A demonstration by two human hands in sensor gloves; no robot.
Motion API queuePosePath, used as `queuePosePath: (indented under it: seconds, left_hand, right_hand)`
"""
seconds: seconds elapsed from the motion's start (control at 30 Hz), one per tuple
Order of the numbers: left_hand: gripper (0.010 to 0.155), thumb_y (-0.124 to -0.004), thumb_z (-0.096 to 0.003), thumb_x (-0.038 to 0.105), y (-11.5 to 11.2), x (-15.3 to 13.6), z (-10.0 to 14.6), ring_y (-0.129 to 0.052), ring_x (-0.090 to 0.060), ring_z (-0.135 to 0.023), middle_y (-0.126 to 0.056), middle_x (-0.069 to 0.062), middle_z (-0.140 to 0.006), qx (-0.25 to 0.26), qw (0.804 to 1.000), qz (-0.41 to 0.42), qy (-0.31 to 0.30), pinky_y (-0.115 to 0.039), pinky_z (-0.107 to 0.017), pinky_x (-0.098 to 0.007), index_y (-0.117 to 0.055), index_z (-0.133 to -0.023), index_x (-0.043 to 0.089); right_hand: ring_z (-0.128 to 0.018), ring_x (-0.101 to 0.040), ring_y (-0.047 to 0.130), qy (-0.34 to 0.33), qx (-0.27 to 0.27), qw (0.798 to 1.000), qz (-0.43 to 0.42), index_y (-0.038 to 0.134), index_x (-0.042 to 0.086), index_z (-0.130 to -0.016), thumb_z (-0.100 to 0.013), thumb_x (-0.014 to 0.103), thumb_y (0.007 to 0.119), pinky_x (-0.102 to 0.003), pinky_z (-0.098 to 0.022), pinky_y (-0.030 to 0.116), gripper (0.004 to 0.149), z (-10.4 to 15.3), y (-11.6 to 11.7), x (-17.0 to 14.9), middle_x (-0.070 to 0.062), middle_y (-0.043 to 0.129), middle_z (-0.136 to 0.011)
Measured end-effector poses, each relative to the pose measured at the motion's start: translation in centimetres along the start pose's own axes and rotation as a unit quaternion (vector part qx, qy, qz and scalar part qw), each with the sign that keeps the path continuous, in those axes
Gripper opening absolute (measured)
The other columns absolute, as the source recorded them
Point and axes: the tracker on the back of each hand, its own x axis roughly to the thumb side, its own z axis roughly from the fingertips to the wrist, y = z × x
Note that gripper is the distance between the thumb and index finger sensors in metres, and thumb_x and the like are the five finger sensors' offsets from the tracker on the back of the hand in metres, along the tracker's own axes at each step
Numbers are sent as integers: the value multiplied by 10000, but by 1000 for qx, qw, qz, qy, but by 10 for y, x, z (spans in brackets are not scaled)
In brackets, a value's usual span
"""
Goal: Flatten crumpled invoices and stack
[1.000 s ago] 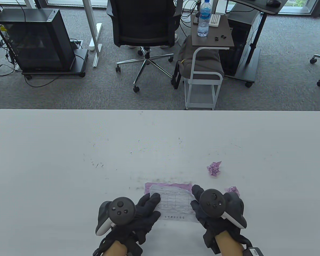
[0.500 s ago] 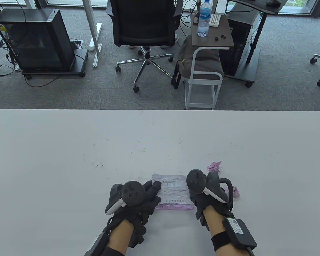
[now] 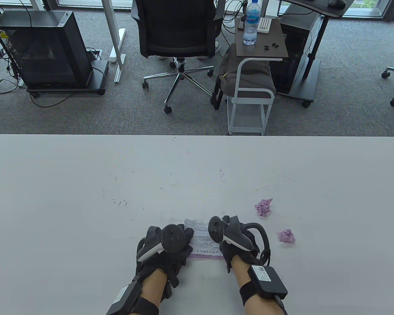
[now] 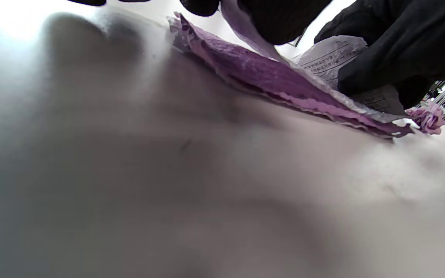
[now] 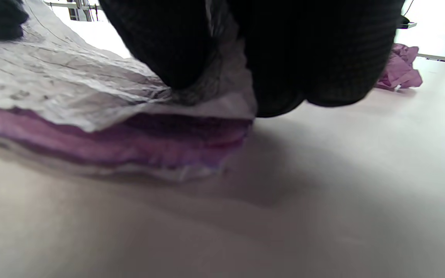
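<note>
A stack of flattened invoices lies near the table's front middle, with a white printed sheet on top and purple sheets under it. My left hand grips its left end and my right hand grips its right end. In the left wrist view the purple sheets rise off the table between my fingers. In the right wrist view my fingers pinch the edge of the white sheet above the purple layers. Two crumpled purple invoices lie to the right.
The white table reaches far to the left, right and back of my hands. The nearer crumpled ball lies a short way right of my right hand and shows in the right wrist view. Chairs and carts stand beyond the far edge.
My hands went from pressing flat on the sheet to gripping its ends, and have moved closer together. The stack's ends have lifted. The purple edge now shows on the near side.
</note>
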Motion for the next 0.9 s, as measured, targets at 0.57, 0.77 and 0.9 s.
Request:
queuePosePath:
  seconds: [0.57, 0.77, 0.9]
  left_hand:
    - [692, -729, -599, 394, 17, -6, 25, -303, -638, -1012, -187, -229, -1138, 19, 1000, -15, 13, -453, -686, -705, -400, -1159, 155]
    - [700, -692, -605, 461, 34, 30, 69, -290, -627, -1020, -201, -222, -1147, 95, 990, -95, -31, -441, -680, -723, -398, -1164, 158]
    - [707, -685, -609, 469, 35, 42, 90, -263, -633, -1017, -187, -224, -1148, 97, 991, -77, -45, -429, -681, -727, -391, -1168, 152]
  right_hand:
    - [-840, -581, 580, 120, -43, 984, 128, 337, 69, -1068, -555, 456, 756, -553, -530, 748, 767, 17, -11, -66, -426, 351, -1043]
    - [-741, -536, 775, 192, 69, 979, 30, 305, 50, -1073, -596, 393, 707, -463, -478, 828, 712, 26, 14, -111, -472, 452, -1009]
    - [-661, -380, 880, 174, 59, 982, 37, 539, 28, -1013, -569, 250, 761, -349, -416, 878, 543, 31, 18, -111, -397, 627, -934]
